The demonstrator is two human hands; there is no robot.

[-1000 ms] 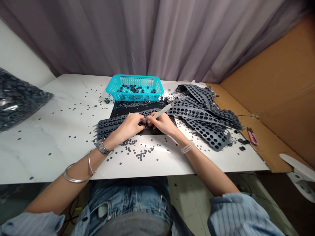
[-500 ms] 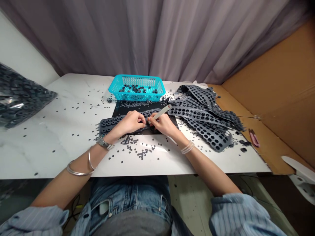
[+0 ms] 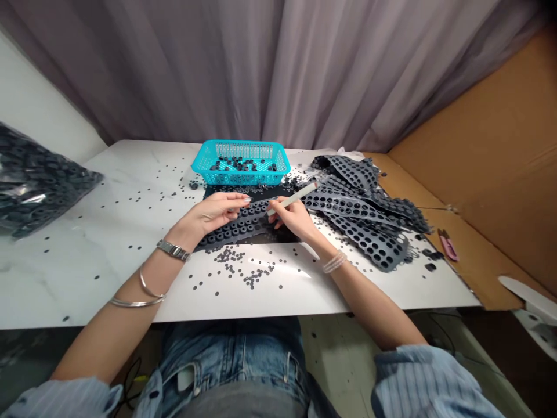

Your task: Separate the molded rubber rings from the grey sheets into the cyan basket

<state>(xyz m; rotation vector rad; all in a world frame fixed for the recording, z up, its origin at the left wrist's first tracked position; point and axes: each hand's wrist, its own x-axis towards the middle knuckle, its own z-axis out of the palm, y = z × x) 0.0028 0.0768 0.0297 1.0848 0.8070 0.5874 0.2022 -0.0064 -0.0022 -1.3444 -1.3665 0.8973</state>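
Observation:
My right hand (image 3: 292, 218) is closed around a pale, flat pen-like stick (image 3: 298, 196), its far end pointing up and to the right. Under it lies a dark grey rubber strip (image 3: 248, 223) with rows of round ring-shaped pieces, on a black mat (image 3: 261, 238). My left hand (image 3: 220, 212) is over the strip's left part, thumb and fingers pressed together; whatever is between the fingertips is too small to make out.
Behind the mat stands a turquoise basket (image 3: 241, 179) holding small black pieces. Punched rubber sheets (image 3: 361, 203) are heaped at right, near pink-handled snips (image 3: 448, 245). A clear bag (image 3: 39, 180) of black pieces sits at left. Small dark discs (image 3: 256, 277) litter the white table (image 3: 108, 232).
My left hand has moved left from beside the right hand and turned, its fingers lifted off the strip. The strip's left end lies nearer to me. The stick has shifted slightly right.

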